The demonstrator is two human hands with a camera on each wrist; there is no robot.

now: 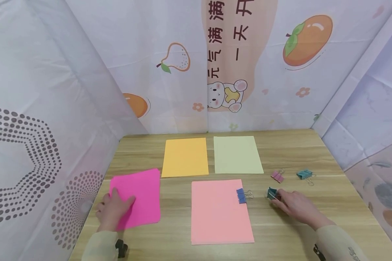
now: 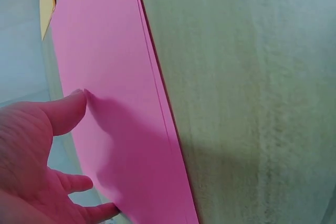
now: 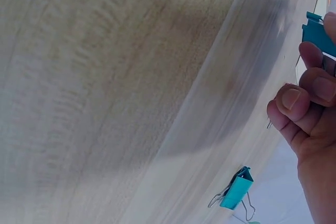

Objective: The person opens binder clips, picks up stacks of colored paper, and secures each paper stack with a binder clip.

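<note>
One teal clip (image 1: 272, 192), pinched by the right hand (image 1: 295, 205) at centre right, is well to the right of the magenta sheets (image 1: 145, 197) at lower left, where the nearer left hand (image 1: 113, 209) rests, fingers spread.

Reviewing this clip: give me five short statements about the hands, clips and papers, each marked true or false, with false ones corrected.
1. The left hand touches the magenta paper. True.
2. The right hand holds a purple clip. False: it holds a teal clip.
3. The yellow paper lies left of the pale green paper. True.
4. The blue clip is at the yellow paper's edge. False: it is at the right edge of the light pink paper.
5. Another teal clip lies on the table. True.
</note>
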